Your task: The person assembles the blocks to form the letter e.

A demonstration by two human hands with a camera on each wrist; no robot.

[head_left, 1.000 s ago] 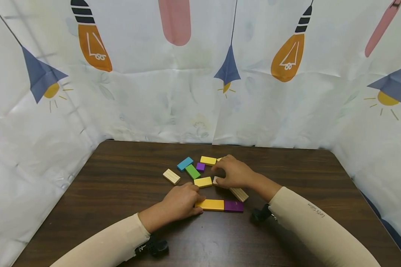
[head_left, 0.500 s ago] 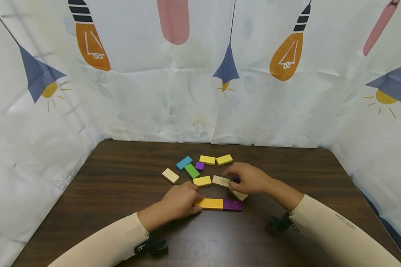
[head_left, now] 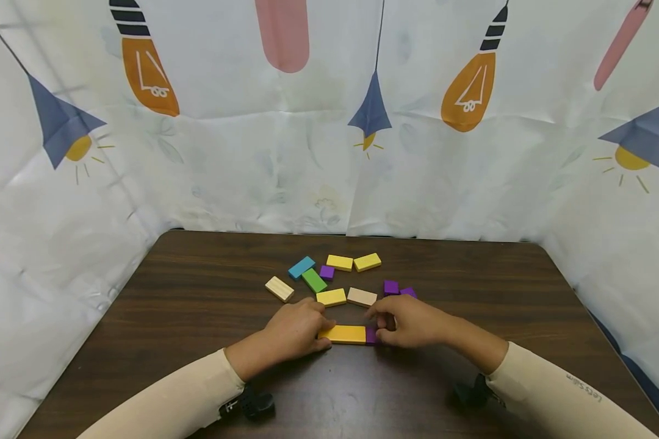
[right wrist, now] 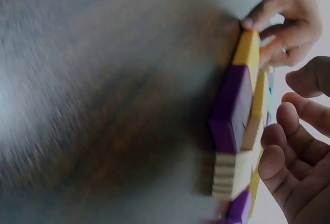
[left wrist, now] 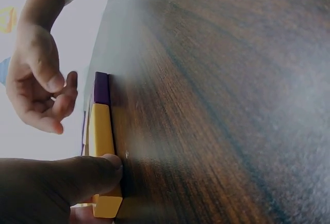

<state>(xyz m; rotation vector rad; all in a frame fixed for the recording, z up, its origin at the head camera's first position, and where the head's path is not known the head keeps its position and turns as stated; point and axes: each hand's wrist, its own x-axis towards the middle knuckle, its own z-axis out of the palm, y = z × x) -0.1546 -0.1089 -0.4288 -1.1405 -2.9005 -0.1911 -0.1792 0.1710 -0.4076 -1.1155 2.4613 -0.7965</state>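
My left hand (head_left: 293,330) pinches the left end of a yellow block (head_left: 347,335), thumb on its near side, as the left wrist view also shows. End to end with this block lies a purple block (right wrist: 234,108), forming one row on the table. Above the purple block is my right hand (head_left: 417,321), fingers loosely bent and holding nothing; in the head view it covers most of that block. A ridged plain wooden block (right wrist: 227,176), hidden behind the right hand in the head view, shows in the right wrist view.
Behind the row lie a yellow block (head_left: 331,297) and a plain wooden block (head_left: 362,297). Farther back are blue (head_left: 301,267), green (head_left: 314,280), several yellow and purple blocks, and a ridged wooden block (head_left: 279,289) at left. The dark table (head_left: 208,268) meets a patterned cloth (head_left: 252,177).
My right hand has moved from the far blocks toward me and slightly right, over the purple block of the row. Two purple blocks behind it have come into view. The left hand keeps its place.
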